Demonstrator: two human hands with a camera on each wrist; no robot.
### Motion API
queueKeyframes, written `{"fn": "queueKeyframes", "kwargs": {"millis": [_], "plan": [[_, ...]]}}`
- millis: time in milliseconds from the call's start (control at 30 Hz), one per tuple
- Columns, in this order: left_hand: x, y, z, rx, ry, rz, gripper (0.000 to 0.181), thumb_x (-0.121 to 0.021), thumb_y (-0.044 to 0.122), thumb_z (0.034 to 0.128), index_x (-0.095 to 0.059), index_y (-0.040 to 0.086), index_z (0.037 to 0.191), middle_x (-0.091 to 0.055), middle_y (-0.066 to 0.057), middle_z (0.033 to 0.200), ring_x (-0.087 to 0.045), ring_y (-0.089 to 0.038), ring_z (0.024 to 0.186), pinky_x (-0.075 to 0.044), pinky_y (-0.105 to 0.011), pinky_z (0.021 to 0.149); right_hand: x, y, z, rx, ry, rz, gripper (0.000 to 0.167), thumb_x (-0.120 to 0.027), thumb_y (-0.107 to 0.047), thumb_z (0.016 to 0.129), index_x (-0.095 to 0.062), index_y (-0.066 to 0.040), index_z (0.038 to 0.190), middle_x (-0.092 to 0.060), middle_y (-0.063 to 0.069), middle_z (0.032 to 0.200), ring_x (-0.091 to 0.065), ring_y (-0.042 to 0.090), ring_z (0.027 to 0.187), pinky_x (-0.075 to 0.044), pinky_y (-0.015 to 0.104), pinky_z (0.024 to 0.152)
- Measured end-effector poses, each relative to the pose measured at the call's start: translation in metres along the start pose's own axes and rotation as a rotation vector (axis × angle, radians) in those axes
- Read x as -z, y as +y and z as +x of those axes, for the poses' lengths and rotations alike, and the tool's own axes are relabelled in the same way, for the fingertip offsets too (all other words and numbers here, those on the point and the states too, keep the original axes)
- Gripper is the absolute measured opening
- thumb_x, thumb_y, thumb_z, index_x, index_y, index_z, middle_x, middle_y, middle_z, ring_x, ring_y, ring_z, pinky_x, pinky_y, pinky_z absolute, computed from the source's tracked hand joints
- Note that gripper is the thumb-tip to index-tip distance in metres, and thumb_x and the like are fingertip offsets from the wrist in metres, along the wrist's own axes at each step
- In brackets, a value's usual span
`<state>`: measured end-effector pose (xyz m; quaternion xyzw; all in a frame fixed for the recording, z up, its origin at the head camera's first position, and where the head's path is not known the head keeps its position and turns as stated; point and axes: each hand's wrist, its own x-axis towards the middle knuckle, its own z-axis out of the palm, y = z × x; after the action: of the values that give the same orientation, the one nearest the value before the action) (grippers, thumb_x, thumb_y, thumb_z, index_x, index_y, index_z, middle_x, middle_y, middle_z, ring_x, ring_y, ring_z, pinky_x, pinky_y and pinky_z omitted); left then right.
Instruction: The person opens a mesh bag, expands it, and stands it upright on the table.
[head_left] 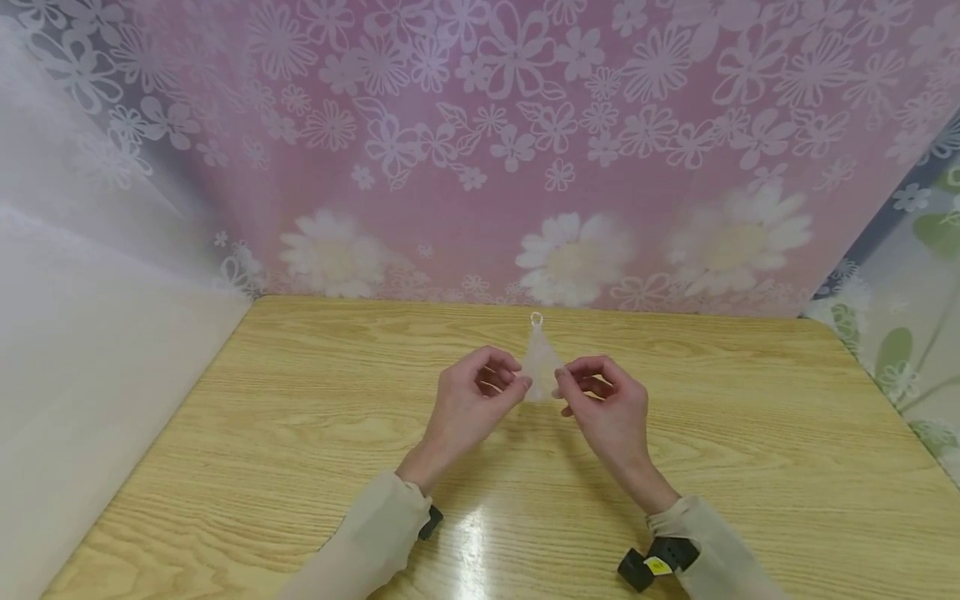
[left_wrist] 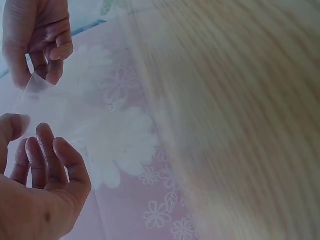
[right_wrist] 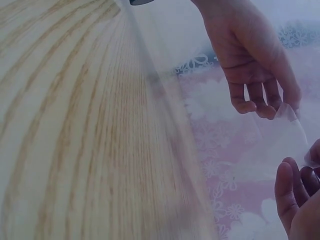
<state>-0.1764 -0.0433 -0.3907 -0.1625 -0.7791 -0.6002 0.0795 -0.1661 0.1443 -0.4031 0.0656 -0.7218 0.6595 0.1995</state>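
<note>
Between both hands hangs a thin, see-through, whitish triangular piece (head_left: 538, 358), like soft plastic film, with a small white ring (head_left: 536, 318) at its pointed far end. My left hand (head_left: 476, 387) pinches its near left corner between thumb and finger. On the other side, my right hand (head_left: 611, 404) pinches the near right corner. In the left wrist view the film (left_wrist: 47, 102) stretches from one hand to the other. The right wrist view shows a folded corner of the film (right_wrist: 286, 114) at the left hand's fingertips.
A wood-grain table (head_left: 300, 433) lies beneath the hands. Behind it hangs a pink curtain (head_left: 450, 208) with white flowers. A pale sheet (head_left: 97, 333) borders the left side, and a leaf-patterned cloth (head_left: 900, 350) the right. A black wrist device (head_left: 637, 569) sits at the right sleeve.
</note>
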Motion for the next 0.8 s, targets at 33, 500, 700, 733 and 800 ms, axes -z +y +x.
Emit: {"fn": "queueKeyframes", "kwargs": {"millis": [33, 500, 700, 733, 800], "plan": [[0.000, 0.001, 0.000, 0.001, -0.004, 0.000, 0.011, -0.078, 0.018, 0.0913, -0.070, 0.016, 0.099, -0.069, -0.001, 0.087, -0.067, -0.010, 0.079, -0.061, -0.031, 0.074, 0.000, 0.000, 0.000, 0.003, -0.001, 0.001, 0.007, -0.076, 0.002, 0.089, -0.070, 0.003, 0.094, -0.070, 0.000, 0.083, -0.071, 0.013, 0.065, -0.059, 0.028, 0.053], [0.002, 0.003, 0.001, -0.061, -0.001, 0.082, 0.015, -0.079, 0.023, 0.0913, -0.070, 0.017, 0.103, -0.070, 0.001, 0.091, -0.066, -0.008, 0.084, -0.059, -0.031, 0.072, 0.001, -0.001, 0.001, -0.010, 0.007, -0.028, 0.008, -0.077, -0.001, 0.089, -0.071, 0.002, 0.094, -0.071, 0.001, 0.083, -0.070, 0.012, 0.066, -0.059, 0.026, 0.054], [0.005, 0.008, 0.002, -0.132, -0.010, 0.157, 0.027, -0.081, 0.025, 0.0894, -0.069, 0.019, 0.113, -0.068, 0.002, 0.103, -0.064, -0.010, 0.093, -0.058, -0.040, 0.076, 0.002, -0.001, 0.001, 0.026, -0.031, -0.051, 0.008, -0.077, -0.001, 0.089, -0.073, -0.001, 0.096, -0.072, 0.006, 0.087, -0.070, 0.010, 0.069, -0.060, 0.027, 0.055], [0.005, 0.009, 0.003, -0.141, -0.017, 0.164, 0.029, -0.081, 0.025, 0.0896, -0.070, 0.019, 0.115, -0.066, 0.003, 0.104, -0.064, -0.010, 0.093, -0.058, -0.040, 0.076, 0.002, -0.001, 0.001, 0.032, -0.036, -0.059, 0.008, -0.077, -0.001, 0.089, -0.073, -0.001, 0.096, -0.072, 0.005, 0.087, -0.070, 0.010, 0.070, -0.060, 0.026, 0.056], [0.006, 0.012, 0.004, -0.155, -0.036, 0.176, 0.030, -0.080, 0.024, 0.0903, -0.070, 0.019, 0.119, -0.065, 0.003, 0.105, -0.065, -0.010, 0.091, -0.058, -0.042, 0.076, 0.002, -0.002, 0.001, 0.040, -0.048, -0.075, 0.008, -0.078, -0.003, 0.089, -0.074, -0.002, 0.096, -0.072, 0.003, 0.087, -0.069, 0.009, 0.071, -0.059, 0.025, 0.056]]}}
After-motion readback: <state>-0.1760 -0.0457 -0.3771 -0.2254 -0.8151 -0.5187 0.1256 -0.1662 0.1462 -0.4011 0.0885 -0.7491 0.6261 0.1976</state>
